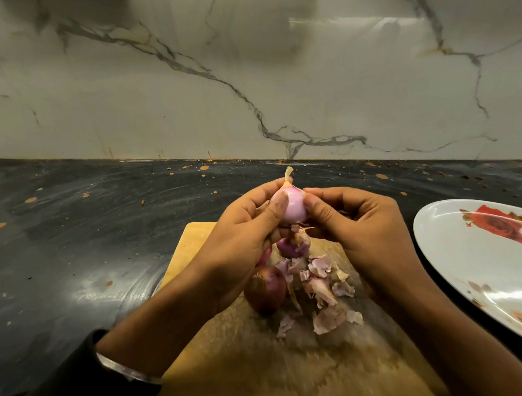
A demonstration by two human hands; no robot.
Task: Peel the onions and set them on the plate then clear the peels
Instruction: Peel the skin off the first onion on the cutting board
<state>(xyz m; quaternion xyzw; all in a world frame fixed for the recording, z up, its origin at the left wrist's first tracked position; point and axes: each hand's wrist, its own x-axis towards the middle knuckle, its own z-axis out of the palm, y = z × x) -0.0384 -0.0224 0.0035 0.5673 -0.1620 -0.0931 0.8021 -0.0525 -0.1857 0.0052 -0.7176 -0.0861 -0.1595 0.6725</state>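
L hand [238,226] & R hand [356,222] both grip peeled onion [292,206] above board [199,240]. On board: unpeeled onion [265,290], peels [324,286]. Plate [459,249] right of board, on table [75,221].

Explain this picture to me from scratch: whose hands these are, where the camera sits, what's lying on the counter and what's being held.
There is no machine here. A person wears a camera on the head, so the one picture looks forward and down at their own two hands. The left hand and the right hand together hold a mostly peeled pale onion above a wooden cutting board. Both thumbs press on it, as if picking off the last skin. On the board lie an unpeeled onion, another partly skinned one and a pile of loose peels. The board rests on a dark countertop. To the right sits a white plate with a rose print; no onion shows on the part in view.
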